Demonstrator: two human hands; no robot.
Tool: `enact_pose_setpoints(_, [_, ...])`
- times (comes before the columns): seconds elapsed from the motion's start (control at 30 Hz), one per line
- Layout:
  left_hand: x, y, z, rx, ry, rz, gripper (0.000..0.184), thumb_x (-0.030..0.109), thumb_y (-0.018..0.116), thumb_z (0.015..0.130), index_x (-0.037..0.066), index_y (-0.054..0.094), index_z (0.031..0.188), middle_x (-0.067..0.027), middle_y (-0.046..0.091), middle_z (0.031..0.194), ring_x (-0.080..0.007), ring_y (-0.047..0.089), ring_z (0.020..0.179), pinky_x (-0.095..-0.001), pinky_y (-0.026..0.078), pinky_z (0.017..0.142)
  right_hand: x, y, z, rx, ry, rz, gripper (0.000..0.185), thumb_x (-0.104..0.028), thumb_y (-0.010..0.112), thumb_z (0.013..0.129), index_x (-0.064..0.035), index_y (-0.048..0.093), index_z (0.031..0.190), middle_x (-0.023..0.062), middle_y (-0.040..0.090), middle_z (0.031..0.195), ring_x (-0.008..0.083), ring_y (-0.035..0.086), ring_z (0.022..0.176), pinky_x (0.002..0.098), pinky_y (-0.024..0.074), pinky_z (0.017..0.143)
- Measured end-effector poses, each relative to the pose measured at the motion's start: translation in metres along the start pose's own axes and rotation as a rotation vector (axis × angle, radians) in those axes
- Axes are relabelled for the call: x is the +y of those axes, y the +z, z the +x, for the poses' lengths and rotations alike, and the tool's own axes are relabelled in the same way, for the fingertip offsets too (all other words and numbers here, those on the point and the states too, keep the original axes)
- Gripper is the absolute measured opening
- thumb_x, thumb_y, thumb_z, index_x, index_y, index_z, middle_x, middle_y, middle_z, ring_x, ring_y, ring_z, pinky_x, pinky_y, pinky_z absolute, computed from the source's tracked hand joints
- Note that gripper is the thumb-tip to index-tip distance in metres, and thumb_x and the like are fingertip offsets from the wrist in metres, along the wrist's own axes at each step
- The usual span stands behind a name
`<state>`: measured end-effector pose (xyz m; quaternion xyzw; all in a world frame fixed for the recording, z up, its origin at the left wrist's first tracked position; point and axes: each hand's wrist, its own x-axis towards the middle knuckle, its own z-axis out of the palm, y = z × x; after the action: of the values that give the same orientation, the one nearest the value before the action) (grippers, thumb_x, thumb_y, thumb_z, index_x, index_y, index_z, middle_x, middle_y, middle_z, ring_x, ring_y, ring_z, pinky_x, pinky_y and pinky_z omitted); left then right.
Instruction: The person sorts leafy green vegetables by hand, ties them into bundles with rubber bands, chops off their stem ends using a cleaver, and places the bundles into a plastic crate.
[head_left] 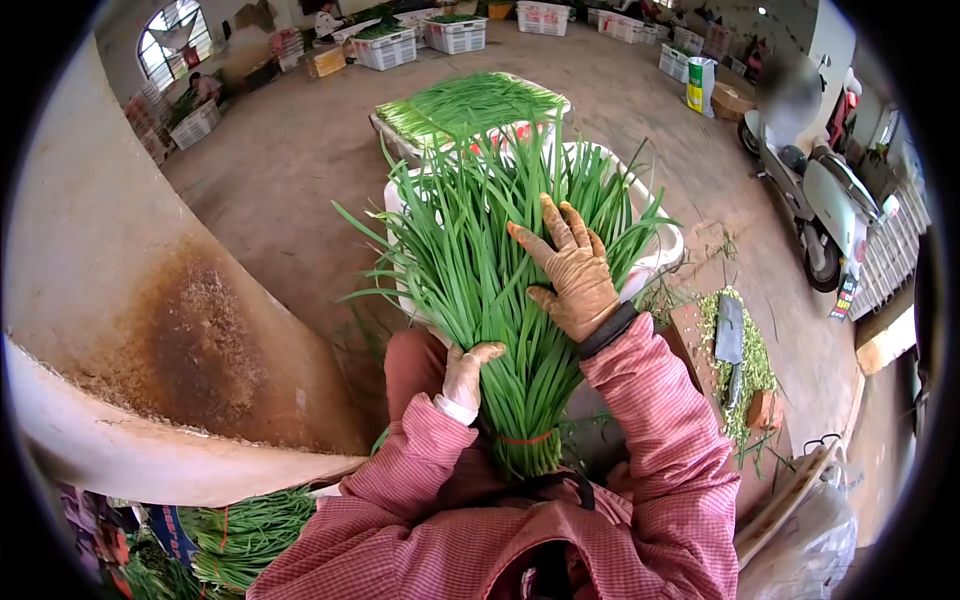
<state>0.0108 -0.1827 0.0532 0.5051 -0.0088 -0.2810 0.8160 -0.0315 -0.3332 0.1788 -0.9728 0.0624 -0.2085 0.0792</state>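
A big bundle of garlic chives fans out in front of me, its stem ends toward my lap and a red band around them. My left hand, in a stained glove, grips the bundle's left side; the thumb lies over the leaves and the other fingers are hidden. On the upper right of the leaves rests my gloved right hand, fingers spread, holding nothing. The leaf tips hang over a white plastic basket.
Beyond stands a crate of laid-out chives. A cleaver lies on chopped trimmings at right, near a parked scooter. A stained wall rises at left, with more bundles below it. People and white crates are farther back.
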Motion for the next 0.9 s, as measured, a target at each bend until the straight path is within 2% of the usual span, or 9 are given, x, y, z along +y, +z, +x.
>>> enact_pose_setpoints(0.13, [0.001, 0.003, -0.003, -0.044, 0.025, 0.032, 0.023, -0.002, 0.056, 0.068, -0.005, 0.057, 0.091, -0.0094, 0.062, 0.082, -0.0185, 0.059, 0.075, -0.0282, 0.048, 0.074, 0.010, 0.002, -0.003, -0.054, -0.046, 0.007, 0.045, -0.019, 0.071, 0.065, -0.0236, 0.061, 0.109, 0.0134, 0.022, 0.142, 0.0342, 0.021, 0.129, 0.0473, 0.0207, 0.103])
enact_pose_setpoints(0.23, [0.005, 0.007, -0.005, -0.079, -0.001, 0.009, 0.021, 0.000, 0.056, 0.068, -0.005, 0.057, 0.089, -0.0093, 0.061, 0.082, -0.0187, 0.059, 0.076, -0.0285, 0.047, 0.075, 0.007, -0.001, -0.001, 0.022, -0.058, 0.177, 0.027, -0.024, 0.071, 0.064, -0.0194, 0.068, 0.090, 0.0164, 0.033, 0.136, 0.0341, 0.022, 0.129, 0.0506, 0.0212, 0.101])
enact_pose_setpoints(0.33, [-0.002, 0.006, -0.003, -0.075, 0.003, 0.016, 0.019, 0.002, 0.057, 0.068, -0.005, 0.058, 0.086, -0.0099, 0.062, 0.083, -0.0193, 0.058, 0.078, -0.0291, 0.046, 0.077, 0.002, 0.006, -0.002, -0.044, -0.029, 0.064, 0.026, -0.024, 0.075, 0.061, -0.0174, 0.068, 0.085, 0.0149, 0.034, 0.136, 0.0363, 0.021, 0.129, 0.0500, 0.0231, 0.100])
enact_pose_setpoints(0.4, [-0.005, 0.005, -0.002, -0.036, 0.028, 0.050, 0.018, 0.002, 0.057, 0.069, -0.006, 0.058, 0.085, -0.0103, 0.062, 0.083, -0.0196, 0.058, 0.079, -0.0293, 0.046, 0.078, 0.003, 0.017, -0.004, 0.023, -0.044, 0.071, 0.017, -0.022, 0.073, 0.067, -0.0131, 0.067, 0.081, 0.0151, 0.040, 0.132, 0.0320, 0.031, 0.125, 0.0459, 0.0267, 0.100])
enact_pose_setpoints(0.5, [-0.003, 0.005, -0.005, -0.097, 0.080, 0.100, 0.014, 0.002, 0.057, 0.069, -0.007, 0.059, 0.080, -0.0124, 0.062, 0.082, -0.0207, 0.059, 0.079, -0.0295, 0.046, 0.079, 0.017, 0.016, -0.001, 0.355, 0.440, 1.533, 0.003, -0.005, 0.061, 0.078, -0.0054, 0.063, 0.076, 0.0151, 0.047, 0.125, 0.0252, 0.044, 0.116, 0.0345, 0.0330, 0.099])
enact_pose_setpoints(0.57, [-0.009, 0.005, -0.009, -0.111, 0.114, 0.053, 0.013, 0.002, 0.057, 0.069, -0.006, 0.059, 0.079, -0.0124, 0.062, 0.082, -0.0207, 0.059, 0.078, -0.0294, 0.046, 0.078, 0.036, -0.013, -0.002, 0.617, 0.455, 1.484, 0.006, -0.008, 0.059, 0.080, -0.0067, 0.063, 0.075, 0.0151, 0.043, 0.129, 0.0245, 0.047, 0.112, 0.0344, 0.0348, 0.097])
enact_pose_setpoints(0.67, [-0.011, 0.008, -0.005, -0.134, 0.148, 0.033, 0.012, 0.002, 0.058, 0.069, -0.005, 0.059, 0.079, -0.0121, 0.062, 0.082, -0.0205, 0.059, 0.077, -0.0291, 0.046, 0.077, 0.049, -0.047, -0.041, 0.301, 0.096, 0.740, 0.013, -0.012, 0.066, 0.074, -0.0134, 0.068, 0.086, 0.0119, 0.041, 0.133, 0.0262, 0.032, 0.124, 0.0360, 0.0290, 0.101])
enact_pose_setpoints(0.73, [-0.013, 0.011, -0.001, -0.139, 0.126, 0.099, 0.014, 0.003, 0.059, 0.069, -0.004, 0.059, 0.081, -0.0115, 0.063, 0.083, -0.0202, 0.059, 0.077, -0.0287, 0.047, 0.076, 0.025, -0.029, -0.065, 0.130, -0.006, 0.357, 0.030, -0.021, 0.074, 0.061, -0.0184, 0.069, 0.090, 0.0037, 0.035, 0.138, 0.0290, 0.018, 0.131, 0.0465, 0.0171, 0.104])
enact_pose_setpoints(0.9, [-0.013, 0.023, -0.006, -0.077, 0.061, 0.091, 0.015, 0.004, 0.060, 0.068, -0.004, 0.059, 0.082, -0.0105, 0.062, 0.083, -0.0200, 0.058, 0.078, -0.0281, 0.047, 0.075, 0.001, 0.018, -0.079, 0.011, 0.065, -0.059, 0.027, -0.020, 0.074, 0.056, -0.0133, 0.067, 0.082, 0.0057, 0.029, 0.140, 0.0323, 0.022, 0.129, 0.0449, 0.0229, 0.101])
